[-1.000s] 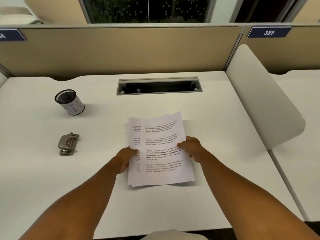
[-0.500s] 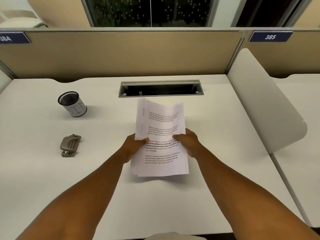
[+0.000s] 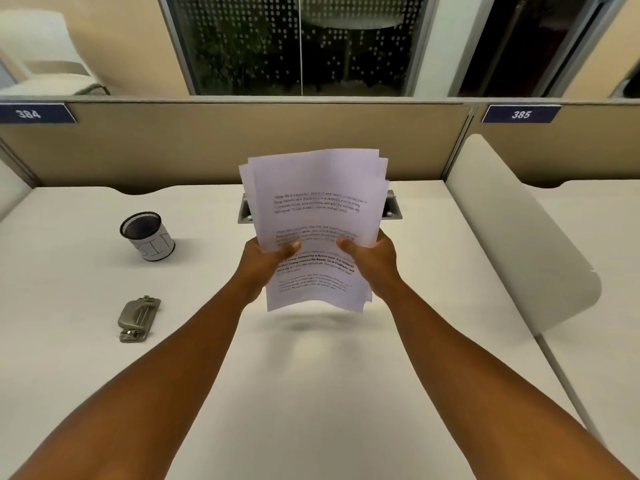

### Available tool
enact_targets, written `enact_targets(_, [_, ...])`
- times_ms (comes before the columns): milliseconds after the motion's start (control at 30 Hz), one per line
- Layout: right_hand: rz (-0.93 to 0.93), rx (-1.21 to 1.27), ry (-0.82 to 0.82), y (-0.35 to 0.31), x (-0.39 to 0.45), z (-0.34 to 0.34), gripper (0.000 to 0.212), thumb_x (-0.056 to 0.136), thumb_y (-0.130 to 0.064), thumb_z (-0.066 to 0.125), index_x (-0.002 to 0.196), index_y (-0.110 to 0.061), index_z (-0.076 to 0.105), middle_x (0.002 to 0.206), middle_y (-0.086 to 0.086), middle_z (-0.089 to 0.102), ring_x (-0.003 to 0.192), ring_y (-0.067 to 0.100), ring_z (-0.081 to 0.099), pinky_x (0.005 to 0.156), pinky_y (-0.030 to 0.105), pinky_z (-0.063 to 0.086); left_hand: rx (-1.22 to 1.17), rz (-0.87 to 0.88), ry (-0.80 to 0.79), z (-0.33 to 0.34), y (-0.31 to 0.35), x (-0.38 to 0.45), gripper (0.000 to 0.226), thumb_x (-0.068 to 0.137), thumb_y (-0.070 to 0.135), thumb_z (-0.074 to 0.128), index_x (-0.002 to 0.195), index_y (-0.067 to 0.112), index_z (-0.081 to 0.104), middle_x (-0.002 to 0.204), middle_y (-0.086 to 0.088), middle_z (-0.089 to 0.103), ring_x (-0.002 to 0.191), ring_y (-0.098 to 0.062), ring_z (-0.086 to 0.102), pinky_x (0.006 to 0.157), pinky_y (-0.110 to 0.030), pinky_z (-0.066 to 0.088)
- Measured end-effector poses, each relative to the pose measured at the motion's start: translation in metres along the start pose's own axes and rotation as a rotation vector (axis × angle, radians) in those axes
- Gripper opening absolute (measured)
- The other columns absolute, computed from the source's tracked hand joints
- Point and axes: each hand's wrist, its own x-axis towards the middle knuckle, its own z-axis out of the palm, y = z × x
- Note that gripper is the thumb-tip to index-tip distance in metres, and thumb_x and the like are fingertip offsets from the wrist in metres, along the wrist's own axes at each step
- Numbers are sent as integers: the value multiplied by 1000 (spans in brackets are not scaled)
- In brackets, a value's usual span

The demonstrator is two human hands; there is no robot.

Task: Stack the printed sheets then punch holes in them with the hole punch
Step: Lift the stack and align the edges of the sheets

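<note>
Above the counter (image 3: 104,393), the printed sheets (image 3: 317,223) (edges uneven) are gripped by left hand (image 3: 266,259) and right hand (image 3: 372,256); they should be tapped square before the hole punch (image 3: 138,318) is used.

desk (image 3: 86,375): white, with a tan partition (image 3: 207,143) along its far edge
cup (image 3: 148,236): black mesh rim, white band, standing upright on the desk's left part
cable slot (image 3: 393,209): grey metal, set into the desk by the partition, partly hidden
divider (image 3: 519,237): white, rounded, on the desk's right edge
labels: 384 (image 3: 29,114), 385 (image 3: 521,114), dark blue, on the partition top
window (image 3: 298,43): dark, dotted glass
chair (image 3: 38,53): white, far left behind the partition
</note>
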Motion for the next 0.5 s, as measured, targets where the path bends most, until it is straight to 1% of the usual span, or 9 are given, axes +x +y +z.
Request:
enact_targets(67, [-12, -21, -13, 1, -4, 0, 29, 77, -24, 79, 98, -31, 59, 91, -10, 68, 79, 12, 68, 56, 17, 56, -2, -2, 8, -1, -2, -1, 37, 77, 20, 83, 111, 20, 70, 102, 1, 77, 86, -22, 76, 64, -34, 61])
enact_targets(133, [-4, -40, -23, 6, -8, -1, 29, 78, -22, 79, 97, -31, 59, 91, -9, 67, 80, 11, 68, 58, 18, 56, 5, -12, 21, -2, -6, -4, 36, 76, 19, 84, 108, 23, 69, 98, 4, 77, 85, -20, 76, 61, -32, 61])
enact_targets(233, [34, -72, -31, 18, -14, -3, 29, 80, -18, 77, 102, -25, 59, 98, 1, 68, 85, 18, 68, 63, 22, 56, 16, -18, 16, -4, -15, -8, 36, 76, 17, 83, 110, 20, 70, 100, 1, 77, 86, -23, 75, 65, -36, 62])
enact_targets(333, [67, -118, -53, 29, -21, -6, 33, 83, -18, 74, 112, -17, 59, 107, 5, 68, 90, 22, 67, 66, 22, 56, 45, -27, 10, -4, -22, -12, 38, 77, 17, 83, 113, 19, 69, 103, -2, 77, 88, -25, 75, 69, -40, 63])
enact_targets(433, [97, -156, -66, 39, -28, -9, 39, 83, -17, 74, 119, -11, 60, 114, 8, 67, 98, 26, 66, 80, 32, 57, 84, -36, -7, -5, -30, -17, 38, 78, 19, 82, 114, 19, 69, 106, -3, 76, 92, -26, 74, 76, -44, 62])
enact_targets(500, [119, -173, -80, 43, -32, -11, 42, 82, -17, 75, 120, -8, 61, 117, 9, 68, 101, 27, 65, 86, 36, 57, 107, -35, -12, -6, -36, -21, 37, 79, 21, 81, 114, 20, 69, 107, -2, 76, 93, -26, 74, 78, -45, 62])
